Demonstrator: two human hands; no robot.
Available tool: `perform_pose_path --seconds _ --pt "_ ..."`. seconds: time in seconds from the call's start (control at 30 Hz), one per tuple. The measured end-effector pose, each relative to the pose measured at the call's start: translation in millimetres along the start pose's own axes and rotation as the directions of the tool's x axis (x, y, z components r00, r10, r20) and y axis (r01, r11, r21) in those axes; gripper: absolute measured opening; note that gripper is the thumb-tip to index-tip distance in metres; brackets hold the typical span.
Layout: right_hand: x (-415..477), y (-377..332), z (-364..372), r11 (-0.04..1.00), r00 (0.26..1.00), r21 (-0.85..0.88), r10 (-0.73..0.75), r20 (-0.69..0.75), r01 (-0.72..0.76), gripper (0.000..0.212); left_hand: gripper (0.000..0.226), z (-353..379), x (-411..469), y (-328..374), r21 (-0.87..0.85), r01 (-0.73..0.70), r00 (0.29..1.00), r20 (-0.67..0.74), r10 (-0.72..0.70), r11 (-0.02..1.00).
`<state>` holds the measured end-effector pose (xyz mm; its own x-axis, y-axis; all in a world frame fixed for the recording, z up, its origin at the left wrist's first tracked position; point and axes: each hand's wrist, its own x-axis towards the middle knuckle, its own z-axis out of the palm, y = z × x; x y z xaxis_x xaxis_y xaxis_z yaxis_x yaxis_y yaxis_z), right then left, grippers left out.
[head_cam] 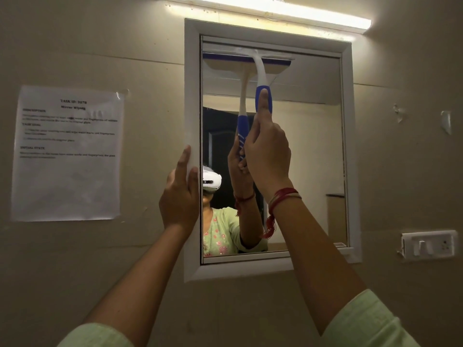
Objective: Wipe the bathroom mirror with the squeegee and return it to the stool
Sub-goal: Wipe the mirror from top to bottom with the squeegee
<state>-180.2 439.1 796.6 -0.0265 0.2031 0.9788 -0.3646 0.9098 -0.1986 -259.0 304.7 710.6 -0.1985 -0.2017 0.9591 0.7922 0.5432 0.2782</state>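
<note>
A white-framed mirror (313, 151) hangs on the beige wall. The white squeegee (259, 68) with a blue handle has its blade pressed flat against the glass near the mirror's top edge. My right hand (266, 151) grips the blue handle from below, one finger stretched up along it. My left hand (181, 194) holds the left side of the mirror frame (192, 96), thumb and fingers wrapped round its edge. The glass reflects the squeegee, both arms and a person wearing a headset. The stool is out of view.
A lit tube light (270, 10) runs above the mirror. A printed task sheet (67, 154) is taped to the wall at left. At right are a switch plate (428, 245) and a small wall hook (446, 121).
</note>
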Motion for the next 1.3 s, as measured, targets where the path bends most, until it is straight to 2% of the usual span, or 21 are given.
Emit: perform_pose_path --seconds 0.6,1.17,1.3 --pt "-24.8 6.0 -1.0 0.998 0.999 0.060 0.016 0.028 -0.017 0.061 0.044 0.3 0.5 -1.5 0.001 -0.006 1.000 0.004 0.006 1.000" --pt "-65.5 11.4 -1.7 0.999 0.997 0.023 0.020 0.071 -0.022 0.063 0.041 1.3 1.7 -3.2 -0.009 -0.001 1.000 -0.023 0.001 1.000" --pt "-86.3 9.4 -6.9 0.996 0.995 0.067 0.053 0.089 -0.059 0.061 0.041 -1.3 -4.7 -8.8 -0.010 0.016 1.000 -0.026 -0.016 1.000"
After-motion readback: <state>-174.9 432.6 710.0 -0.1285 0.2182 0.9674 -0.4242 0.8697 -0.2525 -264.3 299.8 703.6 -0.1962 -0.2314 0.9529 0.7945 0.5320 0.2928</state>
